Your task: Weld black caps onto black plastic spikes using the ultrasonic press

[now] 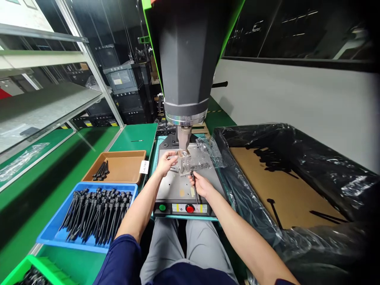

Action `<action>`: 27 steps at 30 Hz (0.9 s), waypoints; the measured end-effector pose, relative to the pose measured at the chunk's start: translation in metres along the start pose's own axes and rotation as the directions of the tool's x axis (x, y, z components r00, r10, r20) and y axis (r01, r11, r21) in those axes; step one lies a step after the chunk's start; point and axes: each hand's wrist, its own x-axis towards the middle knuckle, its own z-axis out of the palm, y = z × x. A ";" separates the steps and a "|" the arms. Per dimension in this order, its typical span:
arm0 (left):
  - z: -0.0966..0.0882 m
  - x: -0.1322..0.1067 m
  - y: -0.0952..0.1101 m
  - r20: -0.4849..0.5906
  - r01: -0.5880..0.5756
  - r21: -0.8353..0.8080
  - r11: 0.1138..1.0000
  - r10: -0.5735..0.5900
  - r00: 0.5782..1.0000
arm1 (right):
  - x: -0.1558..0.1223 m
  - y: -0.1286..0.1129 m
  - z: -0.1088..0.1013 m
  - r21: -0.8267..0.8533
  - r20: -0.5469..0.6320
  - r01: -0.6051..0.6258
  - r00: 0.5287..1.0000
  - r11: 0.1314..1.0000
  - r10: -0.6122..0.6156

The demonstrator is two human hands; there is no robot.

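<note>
A long black rod-like part with a wider head (194,188) is gripped between the fingers and thumb of my right hand (202,185), its thin end pointing down towards the machine's front edge. My left hand (166,163) is at the left side of a clear block-shaped fixture (184,161), fingers slightly apart and nothing visible between them. Whether its fingertips touch the fixture I cannot tell. Right above the fixture is the metal tool head (184,136) of the press-like machine (187,59). Fixture and hands are over the grey metal base plate (172,190).
A blue tray (89,246) holds many similar black parts; a brown tray (124,164) behind it holds several. At right, a plastic-lined box (249,174) has black parts on cardboard. Green (162,207) and red buttons (190,208) line the machine's front. A green bin (44,269) sits lower left.
</note>
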 end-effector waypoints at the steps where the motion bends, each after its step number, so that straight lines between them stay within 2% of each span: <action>1: 0.001 0.001 -0.001 -0.007 0.001 -0.023 1.000 -0.001 1.000 | 0.003 -0.001 0.002 0.001 0.018 0.003 1.000 1.000 -0.003; 5: 0.006 0.001 -0.005 -0.051 0.011 -0.066 0.998 -0.014 0.999 | 0.006 0.000 0.009 0.029 0.080 0.067 0.994 0.997 -0.069; 9: 0.008 -0.004 -0.006 -0.054 -0.003 -0.132 0.991 -0.005 0.999 | 0.007 0.000 0.011 -0.015 0.149 0.288 0.948 0.958 -0.282; 11: 0.008 -0.006 -0.006 -0.042 -0.003 -0.151 0.989 -0.003 0.999 | 0.010 -0.003 0.009 -0.145 0.141 0.438 0.897 0.888 -0.419; 14: 0.009 -0.008 -0.006 -0.035 0.001 -0.155 0.988 -0.007 0.999 | 0.017 -0.009 0.005 -0.386 0.114 0.602 0.783 0.699 -0.611; 17: 0.008 -0.009 -0.008 -0.026 0.002 -0.154 0.988 -0.006 1.000 | 0.022 -0.018 0.006 -0.533 0.117 0.649 0.691 0.543 -0.713; 20: 0.008 -0.008 -0.010 -0.021 -0.012 -0.143 0.990 0.009 1.000 | 0.024 -0.027 0.013 -0.578 0.148 0.687 0.618 0.440 -0.772; 22: 0.008 -0.007 -0.010 -0.030 -0.034 -0.140 0.990 0.030 0.999 | 0.025 -0.033 0.019 -0.567 0.151 0.703 0.602 0.430 -0.784; 27: 0.006 -0.004 -0.008 -0.034 -0.045 -0.143 0.989 0.040 0.999 | 0.030 -0.044 0.034 -0.572 0.174 0.698 0.616 0.431 -0.768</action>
